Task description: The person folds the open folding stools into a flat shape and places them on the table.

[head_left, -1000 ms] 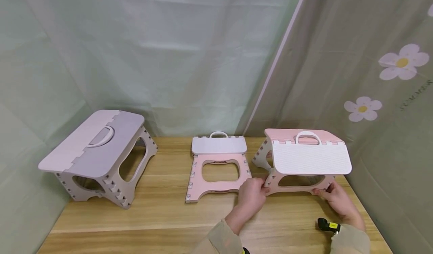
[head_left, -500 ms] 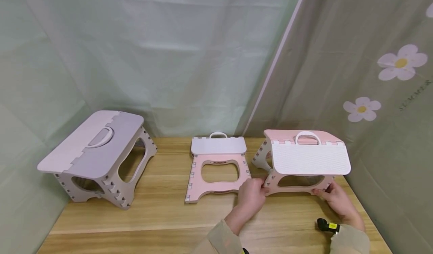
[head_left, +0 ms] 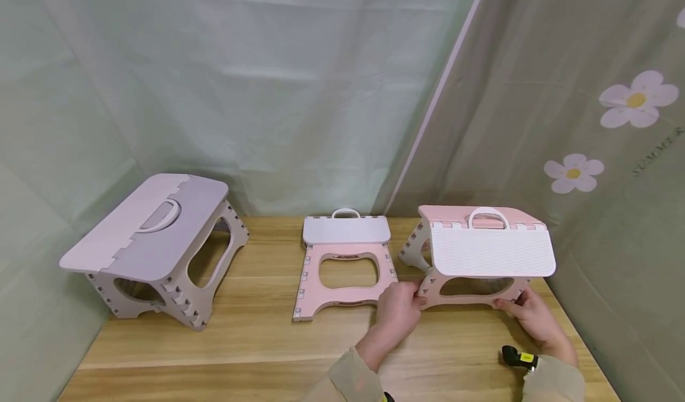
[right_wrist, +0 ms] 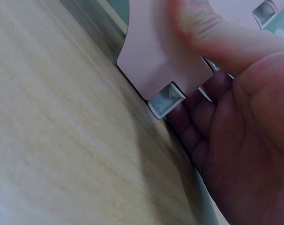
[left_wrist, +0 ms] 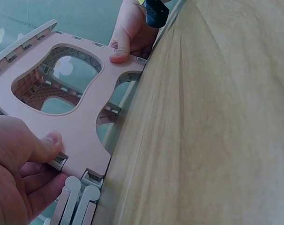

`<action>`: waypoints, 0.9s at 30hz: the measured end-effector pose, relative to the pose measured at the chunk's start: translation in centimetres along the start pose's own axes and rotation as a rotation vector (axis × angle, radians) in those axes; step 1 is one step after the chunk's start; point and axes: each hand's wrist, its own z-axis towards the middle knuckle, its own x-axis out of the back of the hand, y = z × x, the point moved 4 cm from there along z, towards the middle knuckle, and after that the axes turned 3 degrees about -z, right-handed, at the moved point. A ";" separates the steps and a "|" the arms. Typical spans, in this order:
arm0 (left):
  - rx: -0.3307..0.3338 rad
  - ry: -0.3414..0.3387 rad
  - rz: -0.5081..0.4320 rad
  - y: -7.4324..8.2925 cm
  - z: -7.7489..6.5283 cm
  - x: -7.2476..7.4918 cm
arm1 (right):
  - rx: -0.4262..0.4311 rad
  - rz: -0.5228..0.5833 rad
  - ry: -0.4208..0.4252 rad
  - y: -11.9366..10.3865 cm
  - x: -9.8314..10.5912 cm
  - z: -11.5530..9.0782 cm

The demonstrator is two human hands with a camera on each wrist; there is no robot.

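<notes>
A pink and white folding stool [head_left: 492,250] stands unfolded at the right of the table, its white half-top sloping down towards me and a white handle upright along the fold. My left hand [head_left: 398,313] grips the lower left edge of its pink front leg panel [left_wrist: 81,136]; in the left wrist view the thumb lies on the panel's face and the fingers go behind the edge. At the lower right corner my right hand [head_left: 535,319] holds the same panel, thumb in front, fingers behind, as the right wrist view shows. The panel's foot meets the tabletop.
A folded pink and white stool [head_left: 348,249] lies flat close to my left hand. Farther left stands an unfolded grey and white stool [head_left: 155,229]. The wooden table [head_left: 257,354] backs onto a hanging curtain [head_left: 299,104], with a flowered curtain [head_left: 615,223] along the right edge.
</notes>
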 end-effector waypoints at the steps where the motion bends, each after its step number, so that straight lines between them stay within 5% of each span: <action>1: -0.004 0.002 0.001 0.0 0.0 0.0 | 0.002 0.006 -0.002 0.0 0.0 0.0; 27: -0.008 0.009 0.008 -0.1 0.0 0.0 | -0.011 0.033 -0.006 0.3 -0.1 0.0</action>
